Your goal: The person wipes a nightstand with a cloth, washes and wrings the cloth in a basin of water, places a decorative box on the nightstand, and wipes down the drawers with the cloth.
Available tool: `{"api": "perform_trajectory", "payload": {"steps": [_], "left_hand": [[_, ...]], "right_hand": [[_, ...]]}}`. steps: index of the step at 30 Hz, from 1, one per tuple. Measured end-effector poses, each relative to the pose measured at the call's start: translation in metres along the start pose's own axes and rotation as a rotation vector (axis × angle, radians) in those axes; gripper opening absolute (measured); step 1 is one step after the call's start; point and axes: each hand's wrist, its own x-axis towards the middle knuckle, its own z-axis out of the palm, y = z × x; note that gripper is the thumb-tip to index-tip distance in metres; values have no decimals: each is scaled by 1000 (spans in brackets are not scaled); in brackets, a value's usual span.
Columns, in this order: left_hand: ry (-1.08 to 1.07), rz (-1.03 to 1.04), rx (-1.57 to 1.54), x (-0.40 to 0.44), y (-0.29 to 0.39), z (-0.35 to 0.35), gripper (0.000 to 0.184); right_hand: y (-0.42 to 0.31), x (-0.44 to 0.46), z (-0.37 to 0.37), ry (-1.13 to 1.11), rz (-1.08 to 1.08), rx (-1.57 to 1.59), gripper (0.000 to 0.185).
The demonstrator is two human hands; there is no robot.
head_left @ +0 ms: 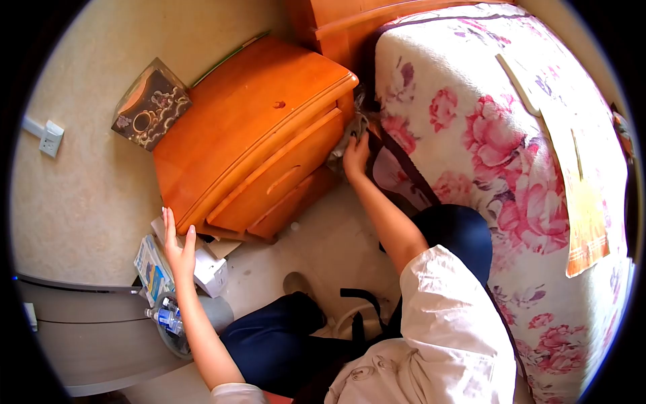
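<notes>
An orange-brown wooden nightstand (249, 101) stands against the wall, its drawers (276, 178) turned toward me. My left hand (178, 254) is at its near left corner, fingers stretched and thumb apart, with nothing in it; whether it touches the wood I cannot tell. In the narrow gap between nightstand and bed, my right hand (356, 156) is closed on a crumpled greyish rag (360, 126). Part of the rag and some fingertips are hidden there. A tissue box (151, 108) with a dark floral pattern sits on the nightstand's wall side.
The bed (437, 158) with a pink-flowered cover flanks me on the right, an orange-and-white cloth (585, 232) on it. At lower left are a bin (217, 311) with plastic bottles (167, 320), a white box (212, 275) and a grey cabinet (87, 337). A socket (51, 139) is on the wall.
</notes>
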Motion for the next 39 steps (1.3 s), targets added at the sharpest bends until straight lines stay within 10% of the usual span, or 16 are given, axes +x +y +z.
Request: {"api": "perform_trajectory", "payload": {"steps": [13,25,33,39], "left_hand": [[35,-17,-7,-2,-3,4,60],[7,-15,-80,-4,1,3,62],[5,-13,-61,-4,1,2,61],[72,13,-60,-3,-1,5,60]], "right_hand": [[12,-89,36,197,147,-151,33],[-35,-222,17,-642,-122,-52,19],[-5,-111,-7,-250,115,-36,14],[2,-147,-9,-292,-348,-146,7]]}}
